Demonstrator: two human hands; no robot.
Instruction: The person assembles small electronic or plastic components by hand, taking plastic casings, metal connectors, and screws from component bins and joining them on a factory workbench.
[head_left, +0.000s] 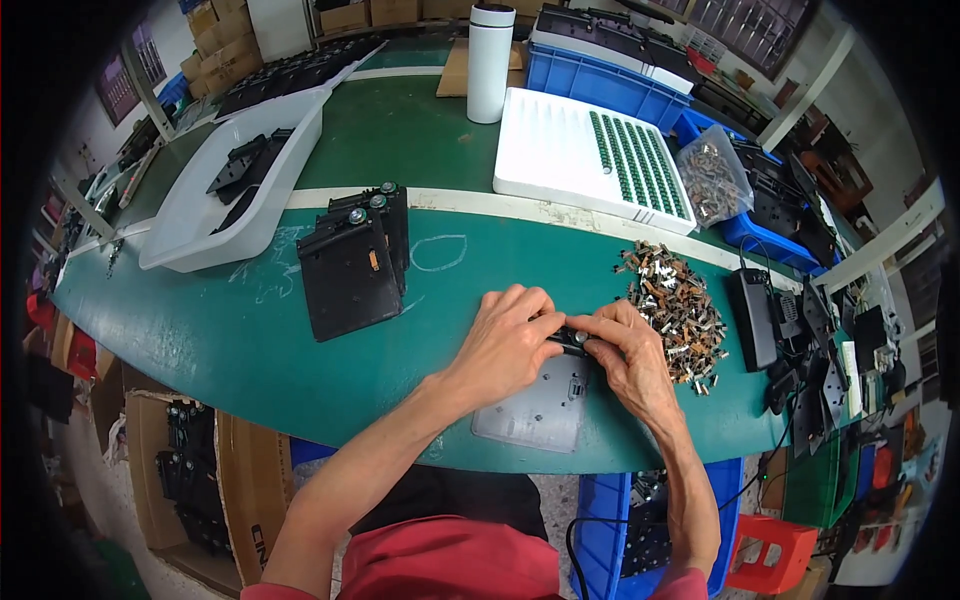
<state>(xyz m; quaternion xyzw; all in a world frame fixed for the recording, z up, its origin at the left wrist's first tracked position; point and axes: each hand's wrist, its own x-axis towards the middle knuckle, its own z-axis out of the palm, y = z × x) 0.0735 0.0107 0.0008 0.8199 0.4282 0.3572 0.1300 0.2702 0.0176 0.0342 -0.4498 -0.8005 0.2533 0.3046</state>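
A flat grey plate (530, 415) with small dots and a little clip-like piece lies on the green table in front of me. Along its far edge runs a black bar (572, 338) with a small round shiny part. My left hand (505, 345) pinches this bar from the left, thumb and fingers together. From the other side, my right hand (630, 355) closes its thumb and forefinger on the bar's right end. Fingers hide most of the bar. Close beside my right hand is a heap of small metal and brown clips (685, 320).
Black panels (350, 280) lie stacked left of my hands, near a white bin (165, 245) with dark parts. Behind stand a white bottle (490, 65) and a white foam tray (545, 150) with green pieces. A black power adapter (752, 320) sits right. Boxes stand below the table edge.
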